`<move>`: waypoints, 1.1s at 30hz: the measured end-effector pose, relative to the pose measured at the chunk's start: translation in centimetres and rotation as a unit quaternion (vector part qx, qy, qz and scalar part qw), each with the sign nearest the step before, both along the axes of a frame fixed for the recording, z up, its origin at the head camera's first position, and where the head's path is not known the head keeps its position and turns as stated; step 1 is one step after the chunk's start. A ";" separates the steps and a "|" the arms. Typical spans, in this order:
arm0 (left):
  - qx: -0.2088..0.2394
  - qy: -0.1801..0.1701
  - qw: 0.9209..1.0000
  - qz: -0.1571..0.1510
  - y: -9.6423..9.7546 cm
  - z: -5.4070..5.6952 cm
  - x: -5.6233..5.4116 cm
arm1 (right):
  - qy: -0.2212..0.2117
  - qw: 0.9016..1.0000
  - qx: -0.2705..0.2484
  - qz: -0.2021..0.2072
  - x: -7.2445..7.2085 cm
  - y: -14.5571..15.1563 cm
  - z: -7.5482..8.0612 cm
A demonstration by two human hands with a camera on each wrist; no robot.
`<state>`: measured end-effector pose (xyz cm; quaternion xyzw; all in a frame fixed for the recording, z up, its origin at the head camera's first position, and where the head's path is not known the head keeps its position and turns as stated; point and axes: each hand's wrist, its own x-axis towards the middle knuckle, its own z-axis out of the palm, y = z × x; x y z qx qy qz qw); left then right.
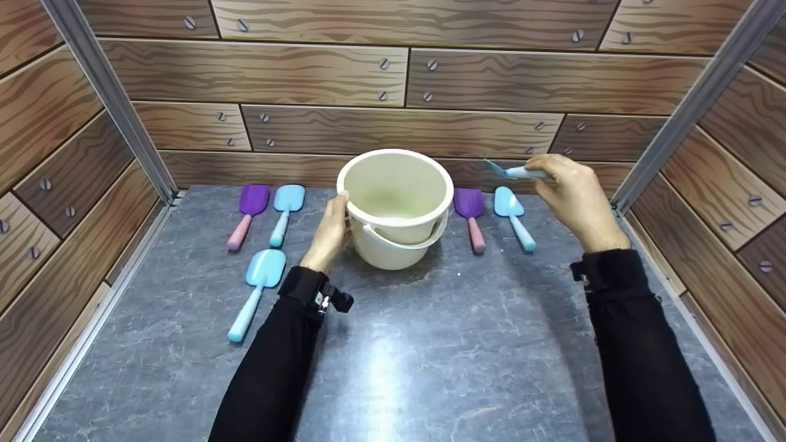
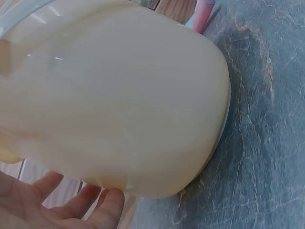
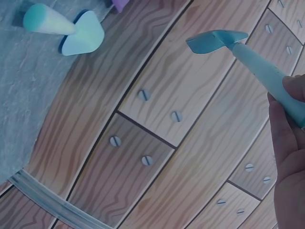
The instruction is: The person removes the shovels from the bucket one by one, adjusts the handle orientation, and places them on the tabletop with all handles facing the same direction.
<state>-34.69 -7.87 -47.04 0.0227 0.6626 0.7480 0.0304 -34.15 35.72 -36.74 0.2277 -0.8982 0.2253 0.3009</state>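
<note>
A cream plastic bucket [image 1: 393, 245] stands upright on the grey surface, its handle hanging down at the front. My left hand [image 1: 331, 230] holds the bucket's left side near the rim; in the left wrist view its fingers [image 2: 107, 210] lie against the outer wall. To the right, my right hand [image 1: 568, 190] pinches a light blue toy shovel [image 1: 522, 173] by its handle, raised above the surface with the blade [image 3: 214, 40] towards the bucket. Below it lie a blue shovel [image 1: 509, 202] and a purple shovel with a pink handle [image 1: 470, 202].
Left of the bucket lie a purple shovel with a pink handle [image 1: 253, 199] and two blue shovels, one at the back [image 1: 288, 197] and another nearer [image 1: 265, 268]. Wood-patterned walls [image 1: 319, 73] with metal corner posts [image 1: 681, 116] enclose the grey surface [image 1: 460, 356].
</note>
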 end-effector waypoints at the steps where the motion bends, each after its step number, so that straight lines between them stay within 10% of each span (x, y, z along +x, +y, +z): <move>1: 0.001 -0.001 1.000 0.000 0.0 0.0 0.0 | -0.002 1.000 0.000 -0.001 0.0 0.1 -0.1; 33: -0.008 0.014 1.000 -0.004 -0.1 -0.1 0.1 | -0.070 0.995 -0.001 -0.066 -1.1 3.6 -3.7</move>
